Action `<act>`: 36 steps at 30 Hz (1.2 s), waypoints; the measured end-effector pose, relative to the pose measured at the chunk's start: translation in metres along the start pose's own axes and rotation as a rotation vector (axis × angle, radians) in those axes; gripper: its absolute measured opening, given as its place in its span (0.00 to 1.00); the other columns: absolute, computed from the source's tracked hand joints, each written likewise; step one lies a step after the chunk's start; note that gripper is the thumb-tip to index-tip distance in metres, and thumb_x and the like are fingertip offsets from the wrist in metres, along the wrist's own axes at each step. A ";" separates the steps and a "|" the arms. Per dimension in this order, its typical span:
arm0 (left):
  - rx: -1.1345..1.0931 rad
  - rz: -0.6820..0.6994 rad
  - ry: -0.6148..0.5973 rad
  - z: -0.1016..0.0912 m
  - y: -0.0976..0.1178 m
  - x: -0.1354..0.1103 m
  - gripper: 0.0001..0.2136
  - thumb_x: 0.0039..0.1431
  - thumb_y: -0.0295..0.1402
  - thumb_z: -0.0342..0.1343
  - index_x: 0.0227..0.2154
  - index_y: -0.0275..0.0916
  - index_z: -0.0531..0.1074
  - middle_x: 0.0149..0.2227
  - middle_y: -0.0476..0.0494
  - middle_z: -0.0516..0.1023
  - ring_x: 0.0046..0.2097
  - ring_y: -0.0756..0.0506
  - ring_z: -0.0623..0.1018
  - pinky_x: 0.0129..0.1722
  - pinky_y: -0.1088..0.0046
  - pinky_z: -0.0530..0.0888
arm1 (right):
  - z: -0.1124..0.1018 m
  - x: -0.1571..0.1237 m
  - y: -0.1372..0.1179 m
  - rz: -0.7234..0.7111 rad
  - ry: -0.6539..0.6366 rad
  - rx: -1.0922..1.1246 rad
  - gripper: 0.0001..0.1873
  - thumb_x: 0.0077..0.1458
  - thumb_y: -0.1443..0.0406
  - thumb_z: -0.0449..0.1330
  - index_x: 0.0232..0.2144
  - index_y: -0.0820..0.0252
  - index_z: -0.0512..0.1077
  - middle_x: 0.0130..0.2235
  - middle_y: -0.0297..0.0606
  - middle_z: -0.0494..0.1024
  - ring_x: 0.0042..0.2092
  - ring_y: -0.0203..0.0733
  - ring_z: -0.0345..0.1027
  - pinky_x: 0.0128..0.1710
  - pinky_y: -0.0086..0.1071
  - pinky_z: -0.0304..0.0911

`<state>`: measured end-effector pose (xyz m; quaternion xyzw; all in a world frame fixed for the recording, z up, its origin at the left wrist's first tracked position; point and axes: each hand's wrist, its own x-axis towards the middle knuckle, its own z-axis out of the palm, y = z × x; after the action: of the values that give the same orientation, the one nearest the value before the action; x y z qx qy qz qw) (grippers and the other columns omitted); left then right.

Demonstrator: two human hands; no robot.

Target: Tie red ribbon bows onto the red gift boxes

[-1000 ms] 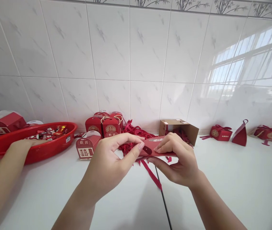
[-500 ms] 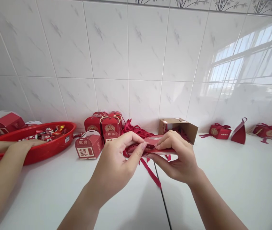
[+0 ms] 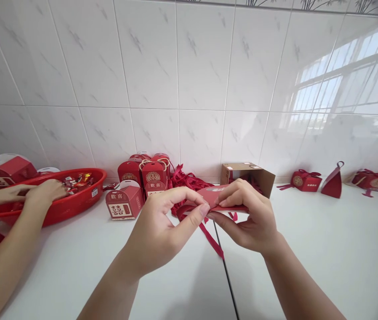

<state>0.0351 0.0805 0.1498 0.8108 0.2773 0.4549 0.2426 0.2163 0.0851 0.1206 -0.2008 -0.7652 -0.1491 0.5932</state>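
Observation:
Both hands hold a flattish red cardboard piece (image 3: 212, 194), apparently a folded gift box, up above the middle of the table. My left hand (image 3: 165, 229) pinches its left edge between thumb and fingers. At the other end, my right hand (image 3: 247, 218) has fingers on top and the thumb underneath. Part of the card is hidden by my fingers. Behind it lies a heap of dark red ribbon (image 3: 189, 180), and one loose ribbon strand (image 3: 212, 240) trails toward me below the card.
At left, another person's hands (image 3: 47, 193) reach into a red basin (image 3: 89, 198) of wrapped candies (image 3: 80, 181). Red boxes (image 3: 125, 200) stand beside it. An open cardboard carton (image 3: 265, 178) sits behind my right hand; ribboned boxes (image 3: 307, 181) and a cone-shaped box (image 3: 332, 181) line the right.
My left fingertips have pressed closer onto the card's edge, toward my right hand. The other person's near hand has risen from the candies toward the basin's middle.

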 end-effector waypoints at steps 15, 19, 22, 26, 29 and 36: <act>-0.281 0.112 0.001 -0.004 -0.003 -0.002 0.17 0.63 0.40 0.47 0.27 0.42 0.79 0.41 0.40 0.79 0.51 0.38 0.73 0.53 0.56 0.69 | 0.003 -0.001 -0.007 -0.043 0.107 0.044 0.15 0.46 0.72 0.64 0.25 0.55 0.60 0.25 0.32 0.73 0.25 0.38 0.65 0.24 0.35 0.60; -0.340 0.131 -0.006 0.000 -0.001 -0.001 0.17 0.62 0.40 0.48 0.24 0.40 0.77 0.35 0.40 0.79 0.49 0.38 0.74 0.51 0.57 0.70 | 0.004 -0.001 -0.010 -0.044 0.093 0.087 0.14 0.46 0.72 0.63 0.26 0.55 0.60 0.25 0.33 0.73 0.25 0.38 0.64 0.24 0.35 0.59; -0.358 0.116 0.021 0.002 -0.001 0.000 0.15 0.63 0.39 0.48 0.26 0.40 0.75 0.33 0.42 0.79 0.47 0.40 0.75 0.48 0.61 0.72 | 0.005 -0.001 -0.010 -0.045 0.098 0.093 0.14 0.47 0.72 0.63 0.26 0.55 0.60 0.26 0.34 0.74 0.25 0.39 0.65 0.24 0.35 0.59; -0.363 0.125 0.089 0.005 -0.002 -0.001 0.13 0.63 0.38 0.48 0.29 0.40 0.74 0.32 0.43 0.79 0.46 0.41 0.76 0.46 0.62 0.73 | 0.005 -0.001 -0.010 -0.042 0.113 0.080 0.14 0.47 0.72 0.63 0.26 0.55 0.60 0.26 0.33 0.74 0.25 0.38 0.66 0.24 0.35 0.60; -0.356 0.186 0.134 0.005 -0.003 -0.002 0.10 0.62 0.36 0.50 0.28 0.41 0.73 0.29 0.45 0.78 0.40 0.43 0.77 0.43 0.63 0.73 | 0.005 -0.002 -0.010 -0.020 0.144 0.085 0.14 0.47 0.71 0.63 0.26 0.55 0.60 0.26 0.33 0.73 0.25 0.38 0.66 0.24 0.35 0.60; -0.343 0.263 0.031 0.002 -0.005 -0.004 0.07 0.58 0.38 0.55 0.31 0.40 0.71 0.31 0.44 0.75 0.36 0.44 0.75 0.37 0.66 0.73 | 0.007 -0.003 -0.011 -0.007 0.187 0.119 0.13 0.48 0.72 0.63 0.26 0.56 0.61 0.26 0.33 0.73 0.26 0.37 0.66 0.24 0.34 0.60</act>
<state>0.0338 0.0807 0.1434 0.7796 0.0916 0.5356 0.3114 0.2057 0.0785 0.1162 -0.1479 -0.7146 -0.1236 0.6725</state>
